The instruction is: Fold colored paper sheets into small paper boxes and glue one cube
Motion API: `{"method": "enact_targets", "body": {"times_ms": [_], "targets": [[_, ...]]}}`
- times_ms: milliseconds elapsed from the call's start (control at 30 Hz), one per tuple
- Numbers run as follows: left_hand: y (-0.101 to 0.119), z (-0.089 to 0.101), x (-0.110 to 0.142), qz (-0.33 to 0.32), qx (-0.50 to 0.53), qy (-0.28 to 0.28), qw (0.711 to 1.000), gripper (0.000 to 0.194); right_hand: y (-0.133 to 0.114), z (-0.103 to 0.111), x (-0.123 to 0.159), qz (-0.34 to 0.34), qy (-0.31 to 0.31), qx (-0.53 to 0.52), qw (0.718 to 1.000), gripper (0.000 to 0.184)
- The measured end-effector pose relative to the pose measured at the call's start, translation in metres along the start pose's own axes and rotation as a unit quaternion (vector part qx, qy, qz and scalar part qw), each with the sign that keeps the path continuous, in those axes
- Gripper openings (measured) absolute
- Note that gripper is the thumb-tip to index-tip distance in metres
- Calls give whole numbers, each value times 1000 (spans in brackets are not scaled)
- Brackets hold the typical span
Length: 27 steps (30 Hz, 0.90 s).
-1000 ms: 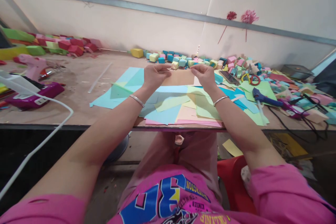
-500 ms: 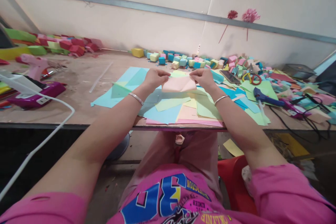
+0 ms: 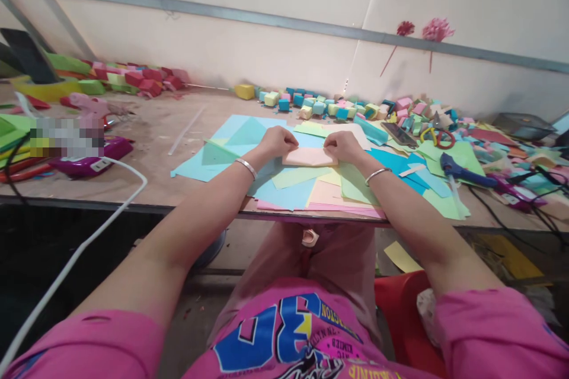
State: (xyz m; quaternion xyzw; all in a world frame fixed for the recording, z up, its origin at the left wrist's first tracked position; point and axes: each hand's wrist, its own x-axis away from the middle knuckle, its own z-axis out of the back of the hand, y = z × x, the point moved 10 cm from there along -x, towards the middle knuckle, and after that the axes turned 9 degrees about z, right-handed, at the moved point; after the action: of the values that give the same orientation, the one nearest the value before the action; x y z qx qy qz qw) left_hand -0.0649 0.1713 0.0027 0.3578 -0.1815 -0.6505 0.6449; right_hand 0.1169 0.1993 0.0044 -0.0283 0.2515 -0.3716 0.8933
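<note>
A pale pink sheet of paper (image 3: 310,157), folded into a narrow strip, lies between my hands over the pile of coloured paper. My left hand (image 3: 279,142) pinches its far left corner with thumb and fingertips. At the far right corner, my right hand (image 3: 344,146) pinches it in the same way. Beneath are light blue sheets (image 3: 284,192), a pale green strip (image 3: 300,176) and pink sheets (image 3: 329,211) at the table's front edge.
Small paper boxes (image 3: 317,108) line the wall. On the right lie a phone (image 3: 399,134), scissors (image 3: 438,138) and a blue glue gun (image 3: 464,172). A pink glue gun (image 3: 89,105) and a white cable (image 3: 111,216) are on the left. A glue stick (image 3: 186,130) lies left of the sheets.
Both hands have come slightly lower with the pale pink paper, which now looks flatter and narrower against the pile. The whole view has shifted a little.
</note>
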Motion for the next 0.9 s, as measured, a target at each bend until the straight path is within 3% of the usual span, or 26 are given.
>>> {"method": "enact_targets", "body": {"times_ms": [433, 667, 900], "targets": [[-7, -1, -4, 27, -68, 0, 997, 17, -8, 2, 3, -12, -11, 59, 998, 26], [-11, -9, -3, 39, -95, -30, 994, 14, -11, -13, 1, -7, -72, 114, 991, 21], [-7, -15, -5, 12, -136, -43, 990, 17, -29, -17, 5, 5, -122, 175, 977, 20]]}}
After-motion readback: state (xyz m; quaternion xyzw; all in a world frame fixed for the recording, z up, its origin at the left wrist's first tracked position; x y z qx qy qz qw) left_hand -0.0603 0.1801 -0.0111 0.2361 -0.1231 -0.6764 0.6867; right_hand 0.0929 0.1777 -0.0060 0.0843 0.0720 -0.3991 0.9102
